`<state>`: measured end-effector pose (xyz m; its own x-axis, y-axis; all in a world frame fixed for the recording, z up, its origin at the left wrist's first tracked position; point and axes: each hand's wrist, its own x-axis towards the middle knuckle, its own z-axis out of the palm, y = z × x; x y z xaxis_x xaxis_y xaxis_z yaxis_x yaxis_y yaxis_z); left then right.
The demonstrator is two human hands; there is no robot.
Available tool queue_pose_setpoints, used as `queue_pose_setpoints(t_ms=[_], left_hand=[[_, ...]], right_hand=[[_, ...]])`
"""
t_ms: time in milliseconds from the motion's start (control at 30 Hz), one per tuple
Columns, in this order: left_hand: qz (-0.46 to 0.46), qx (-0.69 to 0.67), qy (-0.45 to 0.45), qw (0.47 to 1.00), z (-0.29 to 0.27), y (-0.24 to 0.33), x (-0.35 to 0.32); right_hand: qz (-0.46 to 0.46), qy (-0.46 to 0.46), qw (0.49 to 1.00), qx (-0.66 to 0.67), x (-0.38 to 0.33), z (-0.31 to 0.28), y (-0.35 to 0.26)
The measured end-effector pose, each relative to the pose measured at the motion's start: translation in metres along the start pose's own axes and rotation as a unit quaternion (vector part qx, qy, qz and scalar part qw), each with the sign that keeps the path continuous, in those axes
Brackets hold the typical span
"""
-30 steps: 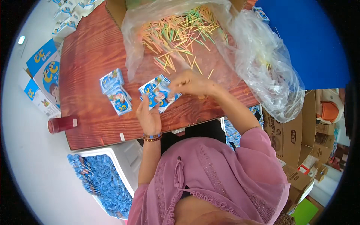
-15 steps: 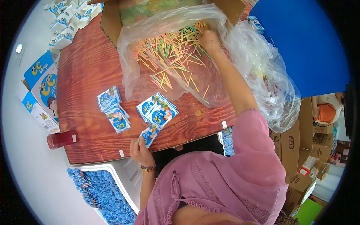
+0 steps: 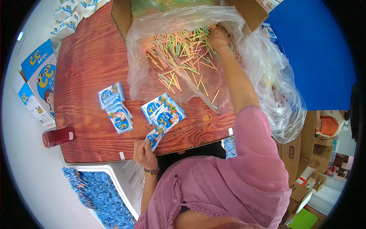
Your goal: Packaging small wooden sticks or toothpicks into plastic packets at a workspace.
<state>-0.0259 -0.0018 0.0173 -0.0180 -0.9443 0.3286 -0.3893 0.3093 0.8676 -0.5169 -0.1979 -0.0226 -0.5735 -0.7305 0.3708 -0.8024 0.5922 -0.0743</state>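
Two hands work well apart over a reddish wooden table (image 3: 87, 68). The left hand (image 3: 144, 152) stays at the near edge, its fingers pinched shut on a small blue-and-white packet (image 3: 155, 136), held low and close to the body so that it appears ready to be filled or sorted. The right hand (image 3: 219, 37) reaches far across, the arm in a pink sleeve (image 3: 251, 152) stretched long, and sinks into a heap of thin coloured sticks (image 3: 179, 53) that lie spread on a clear plastic bag (image 3: 267, 84); the fingers curl down into the sticks, but whether they have closed on any I cannot tell. The bag spills out of an open cardboard box (image 3: 122, 15) at the far side, which keeps the loose sticks in one place and within reach. Between the hands lies a small fan of packets (image 3: 164, 112), and a second little pile of packets (image 3: 114, 107) sits to its left, set apart as if sorted. A red bottle (image 3: 57, 137) lies on its side near the left corner of the table. Below the table edge a white bin (image 3: 114, 179) holds a mass of blue packets. Compared with half a second ago, the right hand sits at much the same spot in the sticks and the left hand has scarcely shifted.
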Motion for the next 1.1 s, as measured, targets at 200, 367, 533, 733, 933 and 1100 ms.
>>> queue_pose_setpoints(t_ms=[200,367,533,733,933,1100], left_hand=[[0.021,-0.020,-0.017,0.999,0.006,0.003,0.004],[0.016,-0.010,-0.006,1.000,0.002,0.002,0.001],[0.012,-0.014,0.002,1.000,0.002,0.001,0.001],[0.011,-0.022,-0.004,1.000,0.003,0.002,0.001],[0.016,-0.011,-0.010,1.000,0.006,0.005,0.003],[0.005,-0.008,0.003,1.000,0.002,0.001,0.001]], right_hand=[[-0.203,-0.061,0.912,-0.351,0.036,0.043,0.065],[-0.071,-0.022,0.988,0.138,0.013,-0.001,0.037],[-0.135,-0.182,0.971,0.080,0.015,-0.007,0.027],[-0.080,-0.304,0.931,0.188,0.000,-0.074,0.021],[-0.105,-0.249,0.961,0.050,-0.007,-0.069,0.003],[-0.168,-0.248,0.954,0.009,-0.020,-0.073,-0.010]])
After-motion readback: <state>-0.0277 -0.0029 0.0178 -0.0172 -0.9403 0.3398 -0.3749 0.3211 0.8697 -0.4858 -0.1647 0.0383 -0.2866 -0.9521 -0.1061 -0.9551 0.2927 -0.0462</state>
